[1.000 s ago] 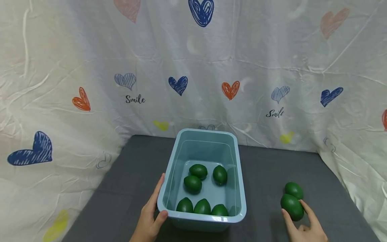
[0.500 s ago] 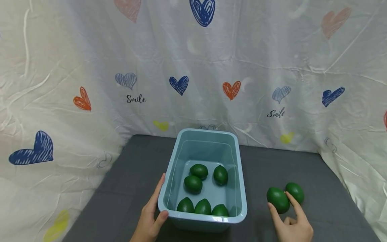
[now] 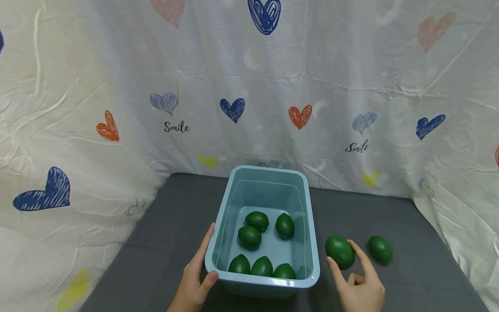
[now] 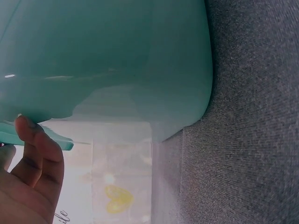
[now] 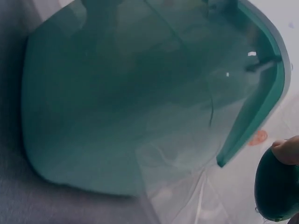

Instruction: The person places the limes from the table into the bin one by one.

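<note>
A light blue-green plastic bin (image 3: 263, 173) stands on the table, with several smooth, dark green, egg-shaped fruits (image 3: 250, 237) on its floor. My left hand (image 3: 192, 275) grips its near left corner, thumb at the rim and fingers along the outer side. In the left wrist view, the fingers (image 4: 48, 147) curl below the rim. Just right of the bin, my right hand (image 3: 360, 284) pinches another green fruit (image 3: 339, 252) between thumb and fingers. The right wrist view has this held fruit (image 5: 275, 186) at its edge, with most of the hand cut off.
One more green fruit (image 3: 380, 249) lies on the dark grey tabletop (image 3: 351, 212), right of my right hand. Behind the table hangs a pale curtain (image 3: 265, 78) printed with hearts, close to the bin's far end.
My right hand has carried its green fruit leftward, away from the other loose one and close to the bin's right side. The left hand keeps its grip on the bin.
</note>
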A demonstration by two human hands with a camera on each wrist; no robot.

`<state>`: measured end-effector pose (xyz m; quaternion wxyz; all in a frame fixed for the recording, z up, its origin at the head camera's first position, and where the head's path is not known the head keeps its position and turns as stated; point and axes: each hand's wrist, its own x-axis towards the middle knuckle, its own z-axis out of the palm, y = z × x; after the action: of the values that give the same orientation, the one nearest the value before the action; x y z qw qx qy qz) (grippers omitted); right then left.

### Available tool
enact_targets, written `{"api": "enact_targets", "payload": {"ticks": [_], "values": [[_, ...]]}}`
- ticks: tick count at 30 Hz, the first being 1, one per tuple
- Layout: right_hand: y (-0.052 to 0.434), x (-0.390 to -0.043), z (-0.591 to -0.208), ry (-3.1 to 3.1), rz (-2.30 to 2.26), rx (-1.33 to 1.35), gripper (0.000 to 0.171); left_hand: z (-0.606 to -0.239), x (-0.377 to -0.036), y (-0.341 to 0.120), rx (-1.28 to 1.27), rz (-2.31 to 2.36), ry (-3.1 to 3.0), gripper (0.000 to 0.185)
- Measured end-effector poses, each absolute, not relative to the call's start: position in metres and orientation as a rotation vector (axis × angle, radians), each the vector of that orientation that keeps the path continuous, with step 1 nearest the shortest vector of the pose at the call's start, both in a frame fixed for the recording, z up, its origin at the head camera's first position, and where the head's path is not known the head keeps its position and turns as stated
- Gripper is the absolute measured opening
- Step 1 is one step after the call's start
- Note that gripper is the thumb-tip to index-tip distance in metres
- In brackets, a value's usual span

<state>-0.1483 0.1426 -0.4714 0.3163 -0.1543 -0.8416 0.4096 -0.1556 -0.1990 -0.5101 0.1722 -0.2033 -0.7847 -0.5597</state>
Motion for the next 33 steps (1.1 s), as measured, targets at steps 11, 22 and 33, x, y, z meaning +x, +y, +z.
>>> {"api": "enact_targets", "payload": {"ticks": [11, 22, 33], "values": [[0.133, -0.151, -0.456, -2.161, 1.146, -0.376, 0.064, -0.509, -0.155, -0.199, -0.579, -1.596, -2.232, 0.077], [0.123, -0.152, -0.445, -2.129, 1.193, -0.311, 0.065, -0.511, -0.155, -0.199, -0.593, -1.602, -2.211, 0.079], [0.113, -0.159, -0.446, -2.111, 1.192, -0.092, 0.07, -0.511, -0.156, -0.2, -0.577, -1.606, -2.228, 0.079]]}}
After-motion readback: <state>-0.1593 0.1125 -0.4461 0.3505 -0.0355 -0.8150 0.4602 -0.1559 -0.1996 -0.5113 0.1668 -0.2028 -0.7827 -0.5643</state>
